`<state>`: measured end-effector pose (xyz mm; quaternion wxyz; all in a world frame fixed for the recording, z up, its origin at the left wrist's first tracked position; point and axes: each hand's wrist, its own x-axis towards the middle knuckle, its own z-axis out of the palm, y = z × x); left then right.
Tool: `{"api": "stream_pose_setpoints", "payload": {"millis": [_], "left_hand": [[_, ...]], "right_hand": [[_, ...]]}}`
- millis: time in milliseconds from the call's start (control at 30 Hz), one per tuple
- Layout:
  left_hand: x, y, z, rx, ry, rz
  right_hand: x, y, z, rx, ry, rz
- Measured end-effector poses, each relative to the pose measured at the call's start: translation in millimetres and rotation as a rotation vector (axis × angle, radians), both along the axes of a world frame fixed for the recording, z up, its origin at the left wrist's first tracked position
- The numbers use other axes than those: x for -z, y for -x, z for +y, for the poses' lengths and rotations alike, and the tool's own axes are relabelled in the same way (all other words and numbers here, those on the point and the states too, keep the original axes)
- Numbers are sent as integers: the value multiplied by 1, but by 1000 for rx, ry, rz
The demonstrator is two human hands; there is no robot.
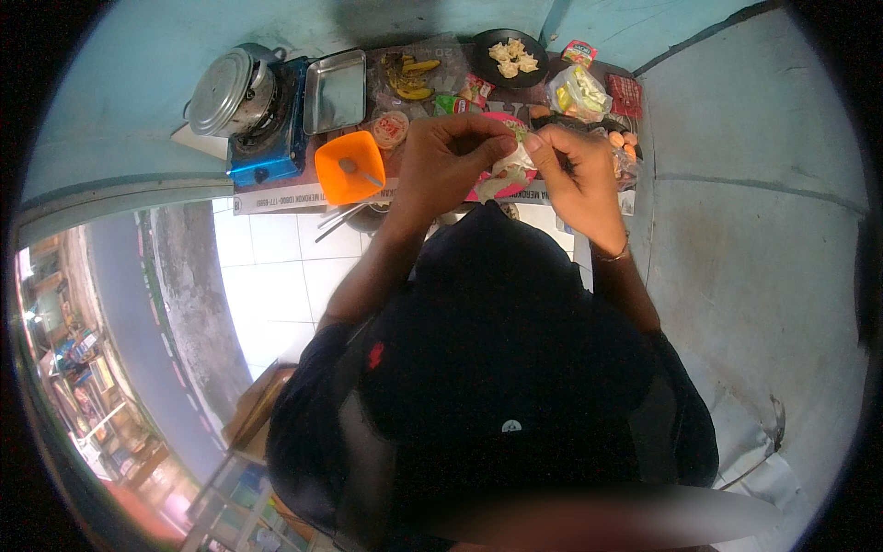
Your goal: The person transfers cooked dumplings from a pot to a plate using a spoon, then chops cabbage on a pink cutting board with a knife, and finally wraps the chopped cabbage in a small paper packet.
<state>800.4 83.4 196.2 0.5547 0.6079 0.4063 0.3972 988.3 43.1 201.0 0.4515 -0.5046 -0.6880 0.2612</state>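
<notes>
My left hand (pixel 448 159) and my right hand (pixel 576 172) meet over a pink plate (pixel 491 192) near the table's front edge. Thumb and fingers of each are pinched together on a thin pale sheet (pixel 514 165), which looks like a dumpling wrapper. Part of it is hidden by my fingertips, and I cannot tell whether its lower part rests on the plate. Left of my left hand stands an orange square bowl (pixel 333 178) with a metal spoon (pixel 365 176) in it. At the back, a black frying pan (pixel 491 72) holds several folded dumplings (pixel 512 56).
A lidded metal pot (pixel 224 93) sits on a blue gas stove (pixel 296 148) at the left, beside a metal tray (pixel 336 123). Bananas (pixel 417 92) and a round tub (pixel 390 130) lie nearer the middle. A filled plastic bag (pixel 579 93) and eggs (pixel 623 140) are at the right, by the wall.
</notes>
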Motion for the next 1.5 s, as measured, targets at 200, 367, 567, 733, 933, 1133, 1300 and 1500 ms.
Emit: {"api": "stream_pose_setpoints", "payload": {"millis": [200, 367, 567, 733, 933, 1133, 1300, 1500], "left_hand": [[0, 3, 0, 17, -4, 54], [0, 3, 0, 14, 7, 13], [-2, 4, 0, 42, 50, 3], [-1, 4, 1, 48, 64, 12], [1, 4, 2, 60, 73, -19], [0, 3, 1, 59, 69, -12], [0, 1, 1, 80, 25, -12], [-1, 0, 2, 86, 48, 30]], "right_hand": [[2, 4, -1, 29, -38, 3], [1, 4, 0, 37, -75, -24], [0, 3, -1, 22, -25, 24], [1, 2, -1, 22, -20, 45], [2, -1, 1, 39, 24, 46], [0, -3, 0, -10, -10, 60], [0, 0, -1, 21, 48, -12], [3, 1, -1, 33, -4, 5]]}}
